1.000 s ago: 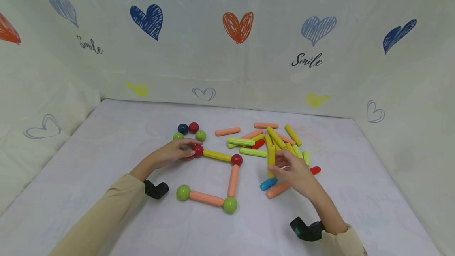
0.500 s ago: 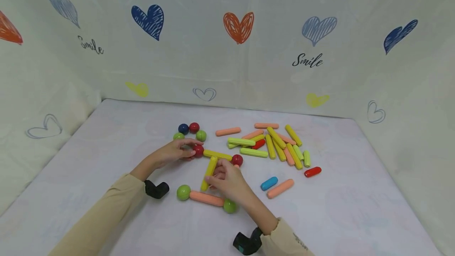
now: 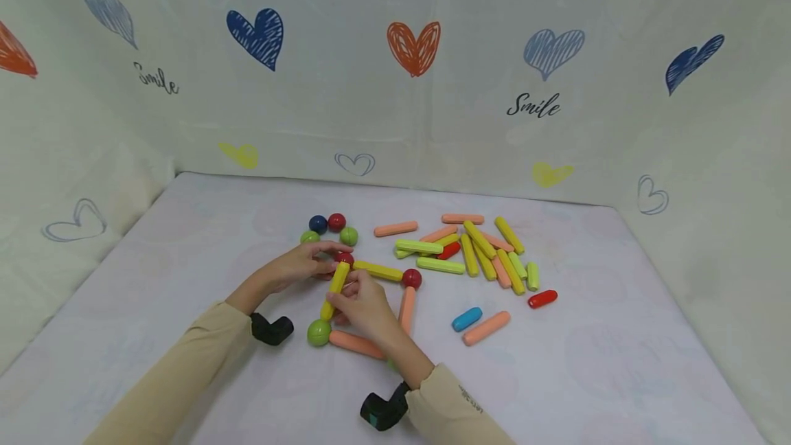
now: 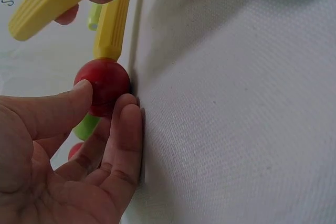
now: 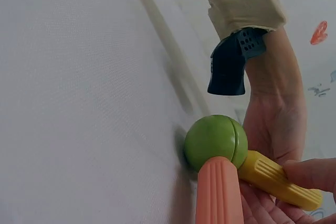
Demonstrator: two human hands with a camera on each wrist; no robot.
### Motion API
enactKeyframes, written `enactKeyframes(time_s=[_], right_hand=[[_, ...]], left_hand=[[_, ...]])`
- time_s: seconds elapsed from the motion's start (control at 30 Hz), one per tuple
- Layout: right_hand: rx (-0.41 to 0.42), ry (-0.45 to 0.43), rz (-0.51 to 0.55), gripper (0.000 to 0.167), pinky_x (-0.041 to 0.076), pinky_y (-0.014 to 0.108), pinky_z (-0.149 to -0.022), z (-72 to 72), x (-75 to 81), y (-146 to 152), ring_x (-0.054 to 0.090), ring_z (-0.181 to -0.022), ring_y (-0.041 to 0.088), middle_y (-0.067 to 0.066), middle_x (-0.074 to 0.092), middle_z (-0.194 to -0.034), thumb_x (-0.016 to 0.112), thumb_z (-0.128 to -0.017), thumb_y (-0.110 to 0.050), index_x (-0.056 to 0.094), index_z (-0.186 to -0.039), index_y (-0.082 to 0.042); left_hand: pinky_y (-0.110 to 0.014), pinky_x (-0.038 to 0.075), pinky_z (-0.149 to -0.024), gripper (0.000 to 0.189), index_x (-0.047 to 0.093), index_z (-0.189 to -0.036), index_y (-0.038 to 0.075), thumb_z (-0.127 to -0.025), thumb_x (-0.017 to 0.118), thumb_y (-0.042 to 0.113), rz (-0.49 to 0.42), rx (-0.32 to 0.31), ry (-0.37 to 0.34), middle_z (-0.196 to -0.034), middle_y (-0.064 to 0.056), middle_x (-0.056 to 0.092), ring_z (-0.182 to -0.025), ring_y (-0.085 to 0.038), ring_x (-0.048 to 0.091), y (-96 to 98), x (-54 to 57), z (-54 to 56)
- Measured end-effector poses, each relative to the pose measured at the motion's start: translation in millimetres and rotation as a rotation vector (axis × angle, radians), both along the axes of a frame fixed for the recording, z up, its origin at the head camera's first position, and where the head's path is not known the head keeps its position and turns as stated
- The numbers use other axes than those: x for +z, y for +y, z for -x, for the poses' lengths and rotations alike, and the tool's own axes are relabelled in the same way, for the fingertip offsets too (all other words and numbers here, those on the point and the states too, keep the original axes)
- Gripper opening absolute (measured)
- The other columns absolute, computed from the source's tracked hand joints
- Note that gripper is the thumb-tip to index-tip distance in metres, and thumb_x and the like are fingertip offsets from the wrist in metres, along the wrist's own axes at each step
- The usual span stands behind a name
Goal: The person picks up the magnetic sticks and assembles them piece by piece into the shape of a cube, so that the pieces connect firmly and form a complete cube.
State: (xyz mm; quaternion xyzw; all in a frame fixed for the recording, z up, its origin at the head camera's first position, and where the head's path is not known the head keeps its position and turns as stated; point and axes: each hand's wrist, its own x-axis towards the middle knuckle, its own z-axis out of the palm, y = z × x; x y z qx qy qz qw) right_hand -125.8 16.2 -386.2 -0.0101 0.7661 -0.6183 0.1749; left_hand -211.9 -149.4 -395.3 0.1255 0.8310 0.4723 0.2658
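My left hand point(image 3: 299, 268) pinches a red ball point(image 4: 102, 85) between thumb and fingers at the far left corner of a ball-and-stick frame. A yellow stick point(image 4: 105, 32) joins that ball to another red ball point(image 3: 412, 278). With thumb and fingers my right hand point(image 3: 364, 304) holds a second yellow stick point(image 3: 336, 290), tilted along the frame's left side. One end meets the green ball point(image 5: 212, 142) at the near left corner; in the left wrist view the other end hangs apart from the red ball. A salmon stick point(image 5: 218, 192) runs from the green ball, partly behind my right hand.
Loose yellow sticks point(image 3: 513, 273), salmon, lime and red ones lie in a heap at the back right. A blue stick point(image 3: 467, 319) and a salmon stick point(image 3: 487, 328) lie nearer. Behind my left hand sit several balls, among them a dark blue ball point(image 3: 318, 224).
My right hand has carried the yellow stick leftward from beside the heap to the frame's left side and onto the green ball. My left hand has stayed on the red ball.
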Motion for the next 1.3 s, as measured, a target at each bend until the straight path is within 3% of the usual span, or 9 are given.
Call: enactKeyframes(time_s=[0.23, 0.47, 0.87, 1.13, 1.3], right_hand=[[0.011, -0.018, -0.102, 0.029, 0.053, 0.023, -0.061, 6.0, -3.9, -6, 0.06, -0.062, 0.011, 0.005, 0.062, -0.076, 0.062, -0.089, -0.021, 0.051, -0.109, -0.003], [0.078, -0.03, -0.183, 0.014, 0.049, 0.021, -0.056, 12.4, -4.5, -9, 0.055, -0.056, 0.011, 0.005, 0.061, -0.066, 0.061, -0.089, -0.018, 0.06, -0.093, -0.005], [0.179, -0.058, -0.351, 0.018, 0.045, 0.02, -0.055, 14.7, 4.3, 6, 0.053, -0.056, 0.014, 0.004, 0.06, -0.065, 0.066, -0.086, -0.021, 0.06, -0.08, -0.005], [0.218, -0.029, -0.371, 0.02, 0.041, 0.019, -0.053, 10.8, 4.3, 15, 0.052, -0.056, 0.014, 0.003, 0.058, -0.064, 0.068, -0.085, -0.025, 0.059, -0.083, -0.007], [0.213, -0.024, -0.379, 0.03, 0.04, 0.02, -0.053, 8.7, 4.4, 20, 0.053, -0.057, 0.014, 0.003, 0.059, -0.065, 0.068, -0.084, -0.027, 0.059, -0.102, -0.004]], left_hand=[[-0.033, 0.047, -0.09, 0.039, 0.049, -0.132, 0.007, -0.094, 0.05, 0.009, -0.011, -0.009, -0.003, -0.132, -0.017, 0.045, -0.105, -0.024, 0.051, -0.4, -0.5, -0.3], [-0.035, 0.046, -0.093, 0.038, 0.048, -0.133, 0.007, -0.095, 0.048, 0.009, -0.016, -0.003, -0.015, -0.133, -0.018, 0.044, -0.11, -0.027, 0.048, -1.2, -0.3, -1.0], [-0.031, 0.049, -0.085, 0.033, 0.057, -0.125, 0.011, -0.091, 0.057, 0.013, 0.012, 0.004, 0.031, -0.116, -0.013, 0.054, -0.099, -0.022, 0.051, 0.0, 0.8, -5.0], [-0.03, 0.048, -0.081, 0.034, 0.06, -0.122, 0.013, -0.089, 0.062, 0.018, 0.061, -0.009, 0.062, -0.112, -0.011, 0.058, -0.092, -0.021, 0.054, 2.5, 1.4, -7.0], [-0.029, 0.049, -0.08, 0.034, 0.06, -0.121, 0.012, -0.088, 0.064, 0.019, 0.069, -0.016, 0.063, -0.11, -0.01, 0.059, -0.09, -0.02, 0.055, 4.4, 1.3, -6.9]])
